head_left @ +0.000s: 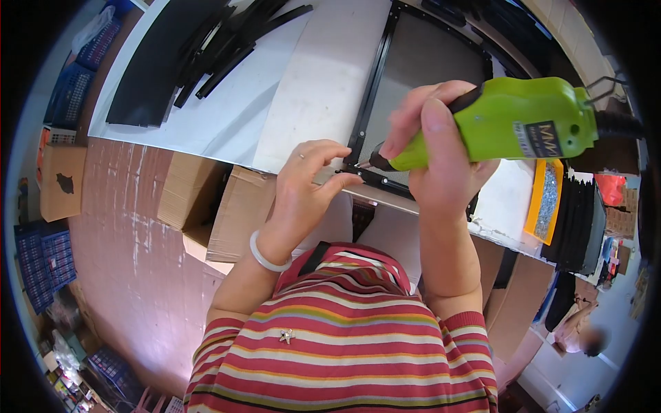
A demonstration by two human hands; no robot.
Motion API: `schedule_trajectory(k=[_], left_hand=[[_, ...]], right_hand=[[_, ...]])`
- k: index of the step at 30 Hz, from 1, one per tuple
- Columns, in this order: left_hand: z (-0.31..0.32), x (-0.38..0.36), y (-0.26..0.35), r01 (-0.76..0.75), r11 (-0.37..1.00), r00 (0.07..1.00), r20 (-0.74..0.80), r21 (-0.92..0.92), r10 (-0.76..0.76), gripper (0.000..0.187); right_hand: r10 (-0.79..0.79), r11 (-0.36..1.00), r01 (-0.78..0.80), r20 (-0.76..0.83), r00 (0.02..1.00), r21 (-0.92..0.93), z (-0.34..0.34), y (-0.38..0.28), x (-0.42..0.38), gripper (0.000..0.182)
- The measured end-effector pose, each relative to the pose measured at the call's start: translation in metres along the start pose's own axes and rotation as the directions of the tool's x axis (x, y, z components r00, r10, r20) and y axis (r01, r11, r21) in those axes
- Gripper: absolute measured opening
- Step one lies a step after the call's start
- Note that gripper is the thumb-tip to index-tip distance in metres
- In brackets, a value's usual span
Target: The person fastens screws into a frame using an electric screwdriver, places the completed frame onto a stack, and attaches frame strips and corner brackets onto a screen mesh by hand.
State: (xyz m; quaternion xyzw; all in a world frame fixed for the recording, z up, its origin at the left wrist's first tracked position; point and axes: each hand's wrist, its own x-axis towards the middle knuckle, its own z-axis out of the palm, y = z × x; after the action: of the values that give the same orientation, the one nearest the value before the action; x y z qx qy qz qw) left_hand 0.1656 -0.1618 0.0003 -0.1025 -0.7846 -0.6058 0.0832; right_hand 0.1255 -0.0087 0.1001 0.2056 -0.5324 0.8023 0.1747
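My right hand point(441, 148) is wrapped round a green electric screwdriver point(513, 120), held roughly level. Its tip points left at the near-left corner of a black rectangular frame point(372, 89) with a dark mesh panel point(434, 55) inside. Small screws or holes show along the frame's edges. My left hand point(306, 182) is at that corner, with thumb and forefinger on either side of it, steadying it. A white bangle circles my left wrist. Whether a screw sits under the tip is too small to tell.
Black strips point(227, 65) and a dark sheet point(148, 76) lie on the white table point(323, 89) at left. A yellow-edged tray of small metal parts point(547, 199) stands right, beside stacked black pieces point(575, 220). Cardboard boxes point(241, 217) stand below. Another person sits far right.
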Motion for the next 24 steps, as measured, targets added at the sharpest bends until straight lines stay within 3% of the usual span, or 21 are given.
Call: schedule_trajectory(k=[1, 4, 7, 24], left_hand=[[-0.002, 0.001, 0.000, -0.087, 0.986, 0.994, -0.052, 0.140, 0.095, 0.025], [-0.007, -0.007, -0.011, -0.151, 0.976, 0.988, -0.005, 0.156, 0.154, 0.028], [-0.005, -0.009, -0.013, -0.193, 0.965, 0.981, 0.014, 0.178, 0.194, 0.026], [-0.001, -0.010, -0.019, -0.200, 0.963, 0.979, 0.006, 0.182, 0.202, 0.019]], right_hand=[[0.000, 1.000, 0.000, 0.006, 1.000, 0.000, -0.001, 0.002, -0.001, 0.004], [0.010, 0.997, -0.013, -0.036, 0.999, -0.080, -0.005, 0.007, -0.004, 0.004], [0.004, 0.975, 0.007, 0.051, 0.999, -0.220, -0.007, 0.010, -0.004, 0.004], [-0.001, 0.969, 0.024, 0.094, 0.996, -0.244, 0.003, 0.022, 0.001, 0.008]])
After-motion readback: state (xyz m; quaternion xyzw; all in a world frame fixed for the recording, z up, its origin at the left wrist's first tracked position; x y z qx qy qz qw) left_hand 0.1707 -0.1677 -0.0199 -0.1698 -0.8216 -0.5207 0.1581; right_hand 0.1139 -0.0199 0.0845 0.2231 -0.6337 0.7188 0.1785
